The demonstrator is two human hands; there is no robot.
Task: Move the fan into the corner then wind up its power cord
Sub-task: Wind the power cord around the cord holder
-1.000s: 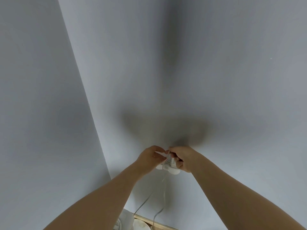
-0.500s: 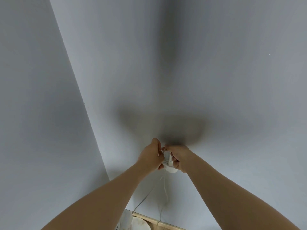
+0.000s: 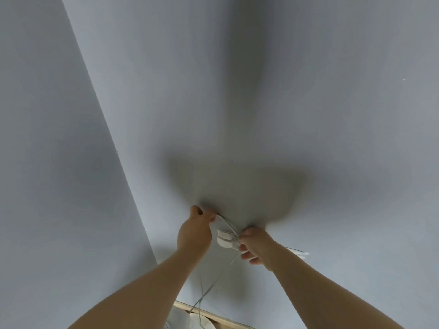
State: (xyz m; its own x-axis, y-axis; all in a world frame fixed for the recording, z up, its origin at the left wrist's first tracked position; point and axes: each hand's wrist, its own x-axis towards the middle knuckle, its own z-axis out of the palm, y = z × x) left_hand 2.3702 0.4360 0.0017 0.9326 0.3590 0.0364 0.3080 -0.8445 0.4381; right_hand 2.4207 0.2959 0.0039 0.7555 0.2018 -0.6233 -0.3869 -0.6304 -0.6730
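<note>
Room: two pale grey walls (image 3: 332, 103) meet in a corner, my shadow across them
Left hand (image 3: 194, 233): pinching one loose strand, drawn up and away from the bundle
Right hand (image 3: 257, 248): curled round the wound part of the power cord (image 3: 226, 239)
Winding: I should keep that strand taut and lay each turn snug beside the others, so nothing slips
Slack: two lines drop to the fan (image 3: 202, 322), just visible by the wooden skirting (image 3: 213, 315)
</note>
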